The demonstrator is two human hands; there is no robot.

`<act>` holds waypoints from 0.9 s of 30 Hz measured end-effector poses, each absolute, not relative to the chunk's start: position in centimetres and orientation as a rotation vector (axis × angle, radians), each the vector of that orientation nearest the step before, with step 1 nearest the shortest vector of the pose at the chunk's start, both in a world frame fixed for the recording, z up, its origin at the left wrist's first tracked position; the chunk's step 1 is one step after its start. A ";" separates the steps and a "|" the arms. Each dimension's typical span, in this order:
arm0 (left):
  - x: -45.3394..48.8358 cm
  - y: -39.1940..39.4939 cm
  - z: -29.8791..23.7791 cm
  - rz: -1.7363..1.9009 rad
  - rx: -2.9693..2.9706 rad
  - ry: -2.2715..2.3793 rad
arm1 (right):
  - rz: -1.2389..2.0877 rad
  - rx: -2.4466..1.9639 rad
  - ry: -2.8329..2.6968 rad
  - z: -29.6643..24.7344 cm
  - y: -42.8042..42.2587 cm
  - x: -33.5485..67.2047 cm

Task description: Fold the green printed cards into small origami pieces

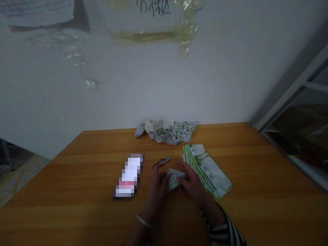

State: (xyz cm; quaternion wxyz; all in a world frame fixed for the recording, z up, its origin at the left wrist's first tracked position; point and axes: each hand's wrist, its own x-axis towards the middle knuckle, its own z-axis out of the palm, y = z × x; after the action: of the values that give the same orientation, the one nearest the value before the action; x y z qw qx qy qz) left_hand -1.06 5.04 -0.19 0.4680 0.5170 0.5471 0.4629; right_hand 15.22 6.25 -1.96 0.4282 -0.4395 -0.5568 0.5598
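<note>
A small folded piece of printed paper [174, 178] is between my two hands, just above the wooden table. My left hand [159, 184] pinches its left side, thumb on top. My right hand [191, 181] grips the right side, with the thumb pressed on the paper and the index finger reaching over the far edge. Just beyond my left fingertips lies another small folded paper piece [162, 161]. Close by my right hand are several green and white printed leaflets [214, 174], overlapping in a loose pile. The undersides of both hands are hidden.
A phone [129, 176] with a blurred, lit screen lies left of my hands. At the back of the wooden table [84, 177], against the white wall [164, 82], rests a cluster of interlocked folded paper pieces [176, 131]. A framed shelf or cabinet [294, 99] stands at the right.
</note>
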 end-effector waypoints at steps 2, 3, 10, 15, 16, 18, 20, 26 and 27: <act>-1.3 5.2 0.1 1.149 1.250 1.397 | 1.520 -1.034 -1.366 -1.8 6.1 15.2; -1.4 5.3 0.2 1.162 1.272 1.423 | 1.532 -1.016 -1.369 -1.6 6.0 15.3; -2.5 5.7 0.2 1.027 1.338 1.286 | 1.267 -0.995 -1.621 -0.9 6.5 16.5; -3.6 5.4 1.2 0.949 1.285 1.224 | 1.224 -0.983 -1.716 -1.3 6.9 17.3; -3.8 5.3 1.5 0.952 1.282 1.225 | 1.196 -0.997 -1.721 -1.4 6.9 17.3; -4.0 5.3 1.7 0.967 1.277 1.224 | 1.116 -1.038 -1.710 -1.3 6.8 17.1; -4.1 5.3 1.5 0.973 1.297 1.215 | 1.058 -1.058 -1.666 -1.3 6.7 16.7; -3.4 5.6 0.4 0.991 1.447 1.251 | 1.280 -1.055 -1.348 -1.8 6.4 15.6; -3.2 5.6 0.4 0.996 1.453 1.267 | 1.296 -1.048 -1.319 -1.9 6.3 15.6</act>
State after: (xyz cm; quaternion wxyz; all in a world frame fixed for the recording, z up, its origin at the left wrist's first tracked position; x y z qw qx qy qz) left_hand -3.24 5.61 0.37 0.4668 0.5922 0.5164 0.4058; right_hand 15.57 6.33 -1.87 0.4865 -0.4307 -0.5421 0.5328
